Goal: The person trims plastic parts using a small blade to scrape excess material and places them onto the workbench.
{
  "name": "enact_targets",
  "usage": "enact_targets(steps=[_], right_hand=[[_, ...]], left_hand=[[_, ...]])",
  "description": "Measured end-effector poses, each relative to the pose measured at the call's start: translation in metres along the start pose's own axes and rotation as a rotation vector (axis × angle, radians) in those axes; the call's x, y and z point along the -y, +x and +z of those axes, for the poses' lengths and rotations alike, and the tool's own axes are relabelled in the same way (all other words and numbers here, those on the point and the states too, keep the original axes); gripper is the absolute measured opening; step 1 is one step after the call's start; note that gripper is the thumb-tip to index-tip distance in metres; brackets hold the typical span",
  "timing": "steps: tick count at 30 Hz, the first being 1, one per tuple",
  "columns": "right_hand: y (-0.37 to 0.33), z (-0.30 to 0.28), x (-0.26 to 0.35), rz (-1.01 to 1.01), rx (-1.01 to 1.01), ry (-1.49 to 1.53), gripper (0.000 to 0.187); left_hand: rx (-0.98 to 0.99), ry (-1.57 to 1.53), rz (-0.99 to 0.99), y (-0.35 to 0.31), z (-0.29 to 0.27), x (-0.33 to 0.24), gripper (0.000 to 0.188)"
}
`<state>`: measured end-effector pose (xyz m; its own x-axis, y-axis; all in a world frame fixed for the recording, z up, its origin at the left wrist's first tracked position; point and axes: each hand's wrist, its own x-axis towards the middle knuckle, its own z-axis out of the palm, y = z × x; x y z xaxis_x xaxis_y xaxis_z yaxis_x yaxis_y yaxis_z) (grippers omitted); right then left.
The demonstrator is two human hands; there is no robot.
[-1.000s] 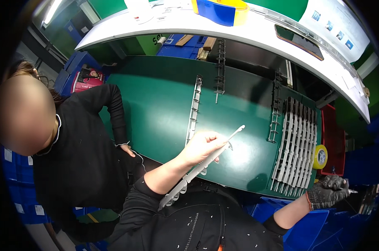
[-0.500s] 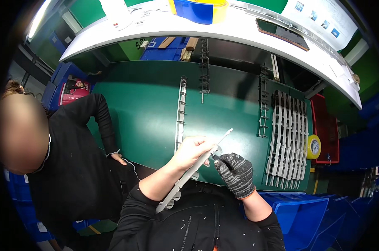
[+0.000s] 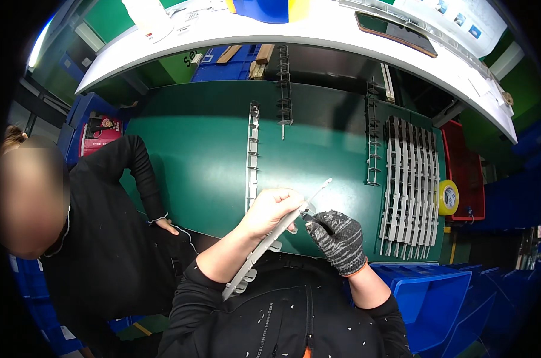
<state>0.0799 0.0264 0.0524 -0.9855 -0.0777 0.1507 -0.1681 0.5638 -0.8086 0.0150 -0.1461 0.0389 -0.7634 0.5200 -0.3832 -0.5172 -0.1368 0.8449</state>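
Observation:
My bare left hand (image 3: 274, 210) is closed around a long light-grey plastic strip (image 3: 242, 275) with rounded tabs along one side. The strip slants from my lap up over the table's near edge, and its thin pointed tip sticks out beyond my fingers. My right hand (image 3: 340, 241), in a dark grey knitted glove, is pinched against the strip just below that tip. A small dark piece shows at its fingertips, too little of it to name. Ahead on the green table (image 3: 193, 161) lies a similar strip (image 3: 252, 155).
Several matching strips (image 3: 409, 191) lie side by side at the right, near a yellow tape roll (image 3: 448, 197) and a red bin (image 3: 466, 173). A blue crate (image 3: 423, 298) stands below. Another person (image 3: 109, 227) is at my left. A white shelf (image 3: 223, 30) holding a phone (image 3: 396, 34) crosses the back.
The whole view has shifted slightly, so the table and shelf sit higher in the picture. Both hands keep their hold near the strip's tip, with the gloved fingers turned a little.

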Motion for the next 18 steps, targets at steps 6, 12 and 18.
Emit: enact_targets(steps=[6,12,18], right_hand=[[-0.002,-0.005,-0.013,-0.143,-0.048,-0.17,0.009],[-0.003,-0.007,-0.017,-0.213,-0.529,-0.074,0.008],[-0.001,0.002,-0.019,0.039,0.074,0.27,0.016]], left_hand=[[0.019,0.023,-0.03,0.002,0.002,0.003,0.022],[-0.042,0.045,-0.02,0.004,0.002,0.009,0.022],[-0.018,-0.036,-0.01,0.003,-0.001,0.01,0.023]])
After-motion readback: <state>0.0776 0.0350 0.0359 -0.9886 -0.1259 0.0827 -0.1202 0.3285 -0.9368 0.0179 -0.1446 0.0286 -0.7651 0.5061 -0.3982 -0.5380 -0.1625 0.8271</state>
